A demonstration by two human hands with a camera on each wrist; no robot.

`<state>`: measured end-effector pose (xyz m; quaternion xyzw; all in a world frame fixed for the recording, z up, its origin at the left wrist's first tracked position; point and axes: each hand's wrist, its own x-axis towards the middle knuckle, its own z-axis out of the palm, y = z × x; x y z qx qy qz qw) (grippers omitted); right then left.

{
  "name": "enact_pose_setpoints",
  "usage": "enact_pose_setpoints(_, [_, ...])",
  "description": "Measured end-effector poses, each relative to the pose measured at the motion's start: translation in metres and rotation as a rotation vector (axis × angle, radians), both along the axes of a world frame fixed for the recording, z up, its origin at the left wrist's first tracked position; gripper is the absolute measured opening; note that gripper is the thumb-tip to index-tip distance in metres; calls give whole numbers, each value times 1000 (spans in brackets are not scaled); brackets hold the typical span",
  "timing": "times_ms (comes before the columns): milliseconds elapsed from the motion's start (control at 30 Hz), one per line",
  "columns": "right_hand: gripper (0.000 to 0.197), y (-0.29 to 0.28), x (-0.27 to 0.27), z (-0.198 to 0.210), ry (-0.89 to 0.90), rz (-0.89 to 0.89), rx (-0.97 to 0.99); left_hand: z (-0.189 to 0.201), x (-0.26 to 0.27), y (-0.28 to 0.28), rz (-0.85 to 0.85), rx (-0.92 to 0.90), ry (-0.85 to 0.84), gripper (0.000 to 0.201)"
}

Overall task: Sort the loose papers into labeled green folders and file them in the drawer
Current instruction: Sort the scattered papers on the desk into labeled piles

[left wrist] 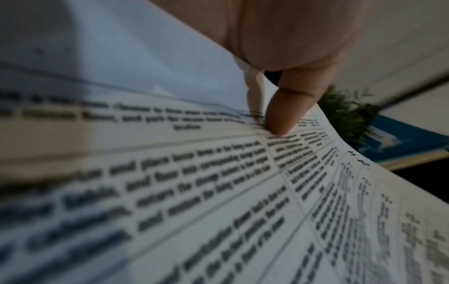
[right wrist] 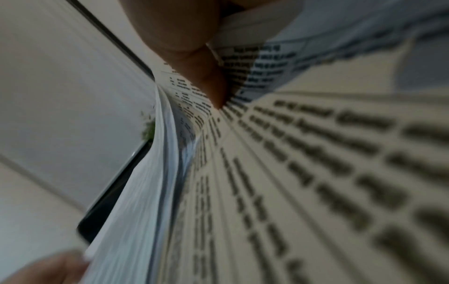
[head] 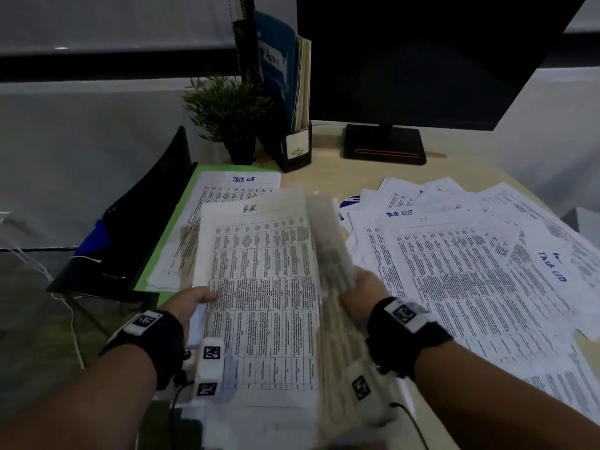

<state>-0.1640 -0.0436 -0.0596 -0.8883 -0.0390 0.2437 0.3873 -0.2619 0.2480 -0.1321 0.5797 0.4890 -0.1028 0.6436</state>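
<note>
1. Both hands hold one stack of papers [head: 259,287] above the near edge of the desk [head: 328,177], straight in front of the person.
2. Stack orientation: long axis runs away from the person, toward the plant [head: 224,105] and file holder [head: 297,147]. Header end is far – handwritten "HR" sits at the top of the front sheet, table rows run across the short side.
3. Left hand [head: 190,302]: grips the stack's left edge. In the left wrist view the thumb [left wrist: 289,113] presses down on the printed face, fingers underneath – a closed pinch on the paper.
4. Right hand [head: 363,293]: holds the right-hand sheets, which are lifted and bowed up, heavily motion-blurred. In the right wrist view the thumb [right wrist: 206,76] is tucked between fanned pages. Looks like a pinch on a few sheets, but the blur makes the count unreadable.
5. Green folder [head: 172,228]: lies open and flat on the desk's left side, just beyond and left of the held stack, long axis also pointing away. A sheet headed "TASK LIST" [head: 240,186] lies in it.
6. Loose papers [head: 470,254]: spread overlapping over the right half of the desk, at mixed angles; visible headings include "TASK LIST" and "IT".
7. Background: monitor [head: 422,53] on its stand behind the loose papers, dark chair [head: 139,222] left of the desk.
</note>
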Motion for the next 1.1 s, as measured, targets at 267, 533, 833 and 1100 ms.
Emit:
enact_pose_setpoints(267, [21,-111,52,56,-221,-541,17,17,28,-8,-335,516,11,37])
enact_pose_setpoints(533, [36,-147,65,100,-388,-691,131,24,44,-22,-548,908,213,34])
enact_pose_setpoints(833, [17,-119,51,59,-240,-629,394,35,38,-17,-762,991,306,66])
enact_pose_setpoints(1100, [24,-65,4,-15,138,-323,148,25,25,-6,-985,909,287,63])
